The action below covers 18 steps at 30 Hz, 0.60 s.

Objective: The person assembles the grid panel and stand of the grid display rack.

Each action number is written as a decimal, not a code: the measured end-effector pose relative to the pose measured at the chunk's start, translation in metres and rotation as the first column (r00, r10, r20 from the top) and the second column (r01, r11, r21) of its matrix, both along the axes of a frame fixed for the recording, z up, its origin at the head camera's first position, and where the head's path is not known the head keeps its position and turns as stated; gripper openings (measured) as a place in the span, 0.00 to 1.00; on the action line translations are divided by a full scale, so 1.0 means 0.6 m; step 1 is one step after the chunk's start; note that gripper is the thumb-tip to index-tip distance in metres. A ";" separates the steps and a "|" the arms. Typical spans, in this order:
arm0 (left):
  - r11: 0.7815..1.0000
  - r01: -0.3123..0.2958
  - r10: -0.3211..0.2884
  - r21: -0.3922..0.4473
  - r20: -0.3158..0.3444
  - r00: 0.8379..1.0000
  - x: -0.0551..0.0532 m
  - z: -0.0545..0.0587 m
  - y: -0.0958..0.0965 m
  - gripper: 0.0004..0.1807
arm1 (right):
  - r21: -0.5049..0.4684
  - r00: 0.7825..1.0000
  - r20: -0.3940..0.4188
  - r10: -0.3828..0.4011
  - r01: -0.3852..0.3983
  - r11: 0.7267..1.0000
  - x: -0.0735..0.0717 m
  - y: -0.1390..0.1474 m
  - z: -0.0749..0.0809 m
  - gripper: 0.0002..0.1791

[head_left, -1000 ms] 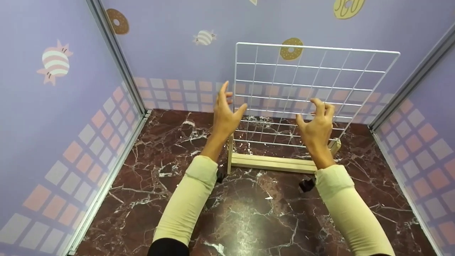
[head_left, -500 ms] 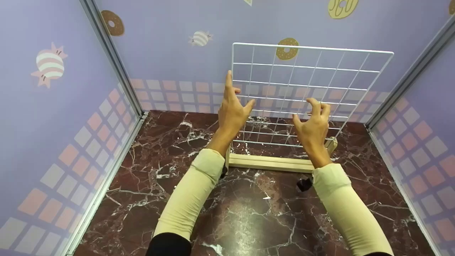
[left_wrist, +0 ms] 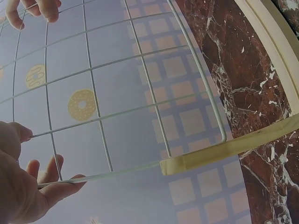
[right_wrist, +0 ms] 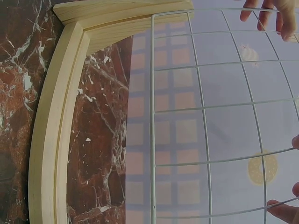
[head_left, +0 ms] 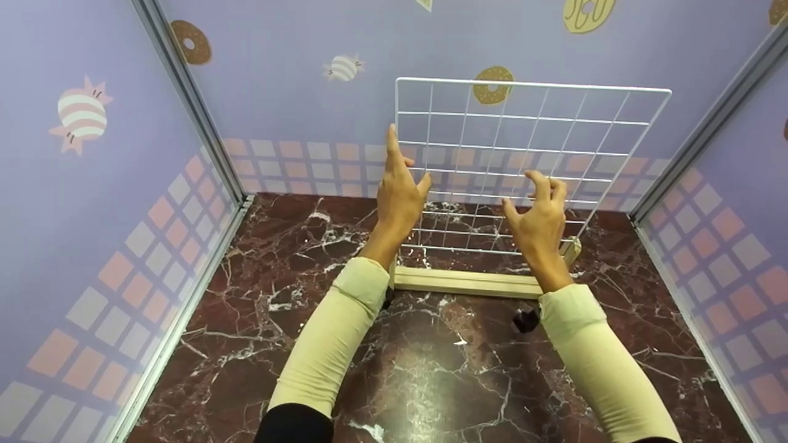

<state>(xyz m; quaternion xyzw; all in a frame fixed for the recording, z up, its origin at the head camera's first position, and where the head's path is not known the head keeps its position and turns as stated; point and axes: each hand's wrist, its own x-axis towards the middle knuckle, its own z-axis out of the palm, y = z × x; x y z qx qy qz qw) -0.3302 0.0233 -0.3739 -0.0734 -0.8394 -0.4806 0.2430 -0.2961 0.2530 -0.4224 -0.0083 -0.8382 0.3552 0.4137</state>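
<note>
A white wire grid panel [head_left: 517, 117] stands leaning within a pale wooden frame [head_left: 468, 283]. At the panel's left edge is my left hand [head_left: 400, 195], thumb in front and fingers behind the wires; its index finger lies along the side wire. My right hand [head_left: 542, 224] is before the lower right part of the panel, its fingers bent onto the wires. In the left wrist view a wooden upright [left_wrist: 233, 145] runs beside the panel's side edge. The right wrist view has the other upright [right_wrist: 126, 23] by the panel's lower corner.
Under the frame spreads a dark red marbled surface [head_left: 431, 369]. Purple walls with pastel squares [head_left: 160, 258] enclose it on the left, back and right. A small black piece [head_left: 526, 320] shows beside my right sleeve.
My left hand has come in against the panel's left edge, its fingers now round it. The right hand keeps its pose at the wires. The panel has shifted slightly left.
</note>
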 end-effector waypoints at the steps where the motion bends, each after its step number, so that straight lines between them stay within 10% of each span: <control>1: 1.000 0.004 -0.004 0.005 0.002 1.000 0.000 0.000 0.000 0.59 | 0.003 1.000 0.000 0.001 -0.001 1.000 0.001 0.000 0.000 0.32; 18: 1.000 0.001 -0.001 -0.001 0.005 1.000 0.000 0.000 -0.001 0.59 | -0.027 0.993 -0.116 -0.024 0.021 0.999 0.019 0.042 0.011 0.27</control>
